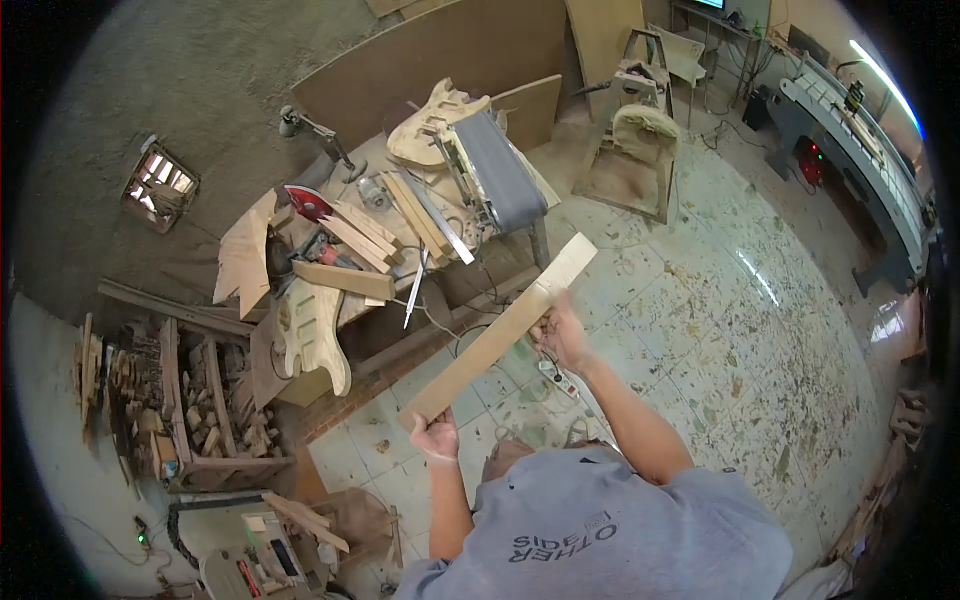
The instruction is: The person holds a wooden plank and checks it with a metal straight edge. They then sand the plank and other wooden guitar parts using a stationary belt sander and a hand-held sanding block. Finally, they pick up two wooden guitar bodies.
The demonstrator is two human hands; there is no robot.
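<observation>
A long, flat wooden board [490,345] slants in front of me, its near end at the lower left and its far end at the upper right. My left hand [437,437] is closed on the near end. Farther along, my right hand [565,337] grips the board from its right edge, partly blurred. Beyond the board stands a workbench with a belt sander [500,170] on it. A pale guitar body [313,328] rests at the bench's near left corner, and another guitar body [428,125] lies behind the sander.
Wood strips [415,215], a red clothes iron [308,203] and a lamp [325,135] crowd the bench. A rack of offcuts [215,400] stands at left. A power strip [560,378] lies on the debris-strewn tiled floor [720,330]. A large machine [855,150] stands far right.
</observation>
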